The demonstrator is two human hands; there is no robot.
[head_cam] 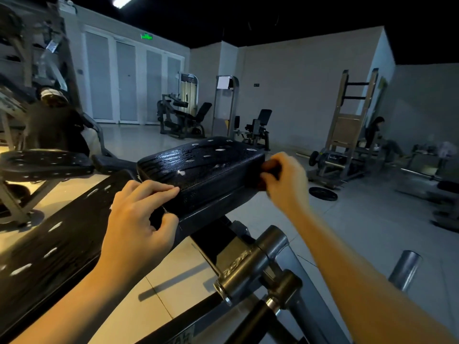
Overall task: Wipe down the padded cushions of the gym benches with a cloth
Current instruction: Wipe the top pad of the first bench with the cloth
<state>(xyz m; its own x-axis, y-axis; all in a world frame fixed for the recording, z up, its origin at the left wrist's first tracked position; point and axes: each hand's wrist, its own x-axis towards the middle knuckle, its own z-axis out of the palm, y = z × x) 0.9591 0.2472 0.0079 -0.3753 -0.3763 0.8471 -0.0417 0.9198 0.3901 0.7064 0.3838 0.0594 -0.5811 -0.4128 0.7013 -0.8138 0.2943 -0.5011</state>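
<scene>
Padding on the long back cushion (49, 244) at far left shines in streaks. Next, the left hand (139, 219) clasps the near corner of the seat cushion (206, 167), fingers on top and thumb against its side, likely steadying it. At the cushion's right end, the right hand (285, 180) has a narrow grip, pinching what seems to be the dark cloth (267, 170), though the dim light leaves doubt.

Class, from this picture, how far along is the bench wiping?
Done, apparently: the seat cushion shows wet streaks on top. In hand: the right hand pinches what looks like a dark cloth at the cushion's far end; the left hand grips its near corner. Left: whether the long back pad and the neighbouring bench are wiped, I cannot tell.
</scene>
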